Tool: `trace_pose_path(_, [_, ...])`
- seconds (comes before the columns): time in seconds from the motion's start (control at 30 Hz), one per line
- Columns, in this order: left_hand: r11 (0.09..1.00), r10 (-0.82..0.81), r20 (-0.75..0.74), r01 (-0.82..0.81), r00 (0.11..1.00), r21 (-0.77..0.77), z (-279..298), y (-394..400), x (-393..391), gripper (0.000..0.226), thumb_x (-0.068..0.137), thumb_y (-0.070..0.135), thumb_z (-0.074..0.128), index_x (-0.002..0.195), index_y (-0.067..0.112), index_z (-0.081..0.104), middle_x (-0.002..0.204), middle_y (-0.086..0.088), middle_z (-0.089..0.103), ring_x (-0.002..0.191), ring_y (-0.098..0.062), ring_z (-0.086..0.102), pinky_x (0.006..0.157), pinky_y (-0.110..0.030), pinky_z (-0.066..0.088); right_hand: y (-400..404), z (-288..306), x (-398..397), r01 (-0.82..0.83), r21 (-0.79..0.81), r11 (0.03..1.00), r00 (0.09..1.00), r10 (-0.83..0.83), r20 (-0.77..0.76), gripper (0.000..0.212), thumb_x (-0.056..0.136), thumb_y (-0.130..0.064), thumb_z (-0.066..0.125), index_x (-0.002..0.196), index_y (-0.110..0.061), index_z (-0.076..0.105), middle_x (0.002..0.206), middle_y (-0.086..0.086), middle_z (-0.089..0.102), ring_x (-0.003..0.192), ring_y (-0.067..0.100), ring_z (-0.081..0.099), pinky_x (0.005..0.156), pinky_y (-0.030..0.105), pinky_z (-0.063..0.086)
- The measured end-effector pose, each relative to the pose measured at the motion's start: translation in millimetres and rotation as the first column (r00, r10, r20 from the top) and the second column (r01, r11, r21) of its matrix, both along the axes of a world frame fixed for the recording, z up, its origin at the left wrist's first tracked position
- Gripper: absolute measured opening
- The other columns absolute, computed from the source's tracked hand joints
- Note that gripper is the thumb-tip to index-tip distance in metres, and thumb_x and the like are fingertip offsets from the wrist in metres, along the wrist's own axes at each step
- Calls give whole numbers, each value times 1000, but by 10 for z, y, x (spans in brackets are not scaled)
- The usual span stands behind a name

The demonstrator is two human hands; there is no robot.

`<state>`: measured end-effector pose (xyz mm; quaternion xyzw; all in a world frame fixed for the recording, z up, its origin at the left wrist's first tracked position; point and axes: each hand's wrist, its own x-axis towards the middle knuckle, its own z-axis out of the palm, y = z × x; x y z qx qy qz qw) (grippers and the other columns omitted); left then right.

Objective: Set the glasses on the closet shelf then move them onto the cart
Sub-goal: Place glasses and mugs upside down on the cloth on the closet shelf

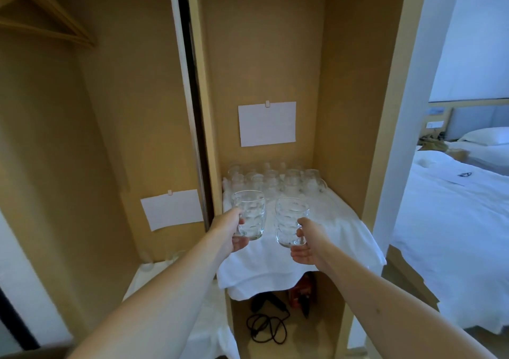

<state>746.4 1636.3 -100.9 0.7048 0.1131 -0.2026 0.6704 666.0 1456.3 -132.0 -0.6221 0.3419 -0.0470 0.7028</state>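
Note:
My left hand [230,234] grips the handle of a clear dimpled glass mug [251,215], held upright above the closet shelf [338,226], which is draped in a white cloth. My right hand [308,244] grips the handle of a second clear mug [289,221] beside the first. Both mugs hang over the front half of the shelf. Several more clear glasses [275,179] stand crowded at the back of the shelf against the rear wall. No cart can be seen.
A white paper sheet [267,123] is clipped to the closet's back wall, another paper sheet [172,208] in the left compartment. A lower white-covered surface [146,278] with a few glasses [159,258] sits at left. Black cables [264,325] lie under the shelf. A bed [454,221] is at right.

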Motion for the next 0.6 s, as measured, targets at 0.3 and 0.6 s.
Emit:
trace_pose_path(0.3, [998, -57, -14, 56, 998, -25, -111, -465, 599, 24, 90, 35, 63, 84, 12, 62, 104, -18, 62, 63, -27, 63, 55, -29, 58, -377, -52, 398, 63, -27, 998, 997, -64, -40, 30, 96, -35, 52, 96, -6, 55, 84, 21, 64, 71, 31, 59, 54, 31, 57])
trace_pose_path(0.6, [992, -127, -49, 127, 991, -15, -335, -943, 1321, 22, 92, 30, 59, 80, 12, 61, 101, -16, 57, 70, -29, 62, 60, -31, 58, -753, -166, 1105, 137, -23, 990, 989, -138, -58, 31, 97, -34, 51, 94, -5, 57, 82, 19, 64, 68, 30, 61, 55, 32, 58])
